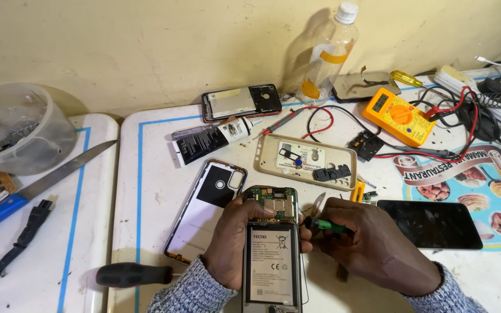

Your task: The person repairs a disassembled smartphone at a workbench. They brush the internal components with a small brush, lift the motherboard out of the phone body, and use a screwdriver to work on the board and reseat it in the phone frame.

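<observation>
Our left hand [236, 235] wraps its fingers around the left edge of an opened smartphone [272, 249], thumb pressed onto the green circuit board above the battery, so the fingers are closed on the phone. Our right hand [372, 243] pinches a small green-handled screwdriver [326, 225] between thumb and fingertips, its tip pointing at the phone's right edge just beside the board. The phone lies back-open near the front edge of the white table [158, 191], lengthwise toward us, with its black battery showing a white label.

Just left of the left hand lies the removed back cover [207, 211], inner side up, touching or nearly touching the wrist. Near the front edge at its left lies a black-handled screwdriver [134, 274]. Right of the right hand, a dark phone screen [430, 224] rests face up, just beside the knuckles.

Farther back, toward the middle of the table, sits a beige phone case [308, 162] holding small black parts. Left of it lies a black glue tube [210, 141], and behind that another opened phone [242, 102] near the wall edge. Toward the back right corner stand a clear plastic bottle [329, 55] and an orange multimeter [398, 116] with red and black leads trailing. On the neighbouring table at left lie a long knife [59, 171] and a clear plastic bowl [15, 127].
</observation>
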